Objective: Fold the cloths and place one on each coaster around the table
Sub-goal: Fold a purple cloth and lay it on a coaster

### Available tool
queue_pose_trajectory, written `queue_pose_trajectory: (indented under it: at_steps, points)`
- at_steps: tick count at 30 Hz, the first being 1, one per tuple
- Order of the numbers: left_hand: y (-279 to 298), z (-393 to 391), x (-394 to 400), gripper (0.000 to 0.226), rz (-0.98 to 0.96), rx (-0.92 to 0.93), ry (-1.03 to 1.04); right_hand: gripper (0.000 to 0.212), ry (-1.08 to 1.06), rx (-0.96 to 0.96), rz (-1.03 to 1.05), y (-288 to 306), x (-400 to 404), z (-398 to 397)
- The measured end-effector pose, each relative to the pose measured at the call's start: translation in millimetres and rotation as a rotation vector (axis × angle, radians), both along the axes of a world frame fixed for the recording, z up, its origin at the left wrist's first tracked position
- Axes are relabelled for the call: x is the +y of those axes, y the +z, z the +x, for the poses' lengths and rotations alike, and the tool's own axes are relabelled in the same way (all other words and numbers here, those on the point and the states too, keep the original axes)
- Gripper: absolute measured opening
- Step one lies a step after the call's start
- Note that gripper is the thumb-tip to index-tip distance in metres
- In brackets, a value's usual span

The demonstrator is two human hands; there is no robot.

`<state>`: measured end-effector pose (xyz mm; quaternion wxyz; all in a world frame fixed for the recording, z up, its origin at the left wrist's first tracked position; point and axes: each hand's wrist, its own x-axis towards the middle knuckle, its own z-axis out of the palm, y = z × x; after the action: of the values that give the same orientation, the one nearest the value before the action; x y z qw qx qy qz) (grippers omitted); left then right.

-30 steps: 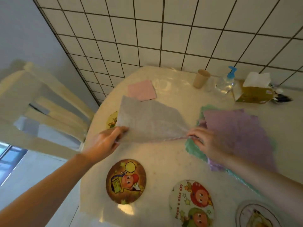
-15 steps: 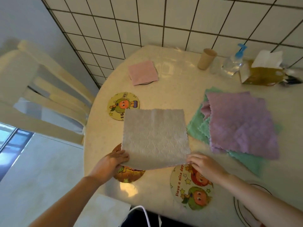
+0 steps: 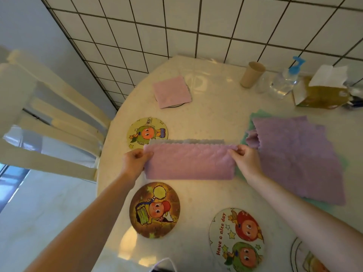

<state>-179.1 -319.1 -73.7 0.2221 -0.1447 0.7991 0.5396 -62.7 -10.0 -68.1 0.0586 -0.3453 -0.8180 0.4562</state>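
Mid-frame: cloth now folded in half, was flat 0.5 s ago | left hand and right hand pinch its top corners | second fold next, coasters below still bare

A white-tiled wall with dark grout stood at the far side. A cream slatted chair sat left, over pale glossy floor.
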Motion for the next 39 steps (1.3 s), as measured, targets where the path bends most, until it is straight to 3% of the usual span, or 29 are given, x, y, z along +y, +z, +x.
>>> queue_pose_trajectory:
  at_steps: [6,19,24,26,28,31,35,39]
  points:
    - [-21,-20,24,0.020,-0.190,0.034,0.027,0.009,-0.103,-0.117,-0.078,-32,11,-39]
    - [-35,-39,24,0.025,-0.288,0.078,0.012,0.017,-0.090,-0.212,0.051,-51,20,-56]
    - [-23,-20,31,0.026,-0.511,0.274,0.021,0.018,-0.073,-0.161,0.072,-37,17,-50]
    - [-23,7,35,0.030,-0.503,0.503,-0.170,0.022,0.027,-0.100,0.206,-25,6,-36]
    - [-26,40,40,0.042,-0.421,0.678,-0.508,0.030,0.257,-0.034,0.452,-18,-11,-17]
    - [-42,84,52,0.055,-0.497,0.754,-0.958,0.045,0.714,0.044,0.633,-30,-45,11]
    - [-61,106,52,0.062,-0.704,0.633,-1.054,0.060,1.035,-0.034,0.711,-58,-62,44]
    - [-65,106,22,0.064,-0.855,0.548,-0.996,0.082,1.031,-0.132,0.808,-64,-37,67]
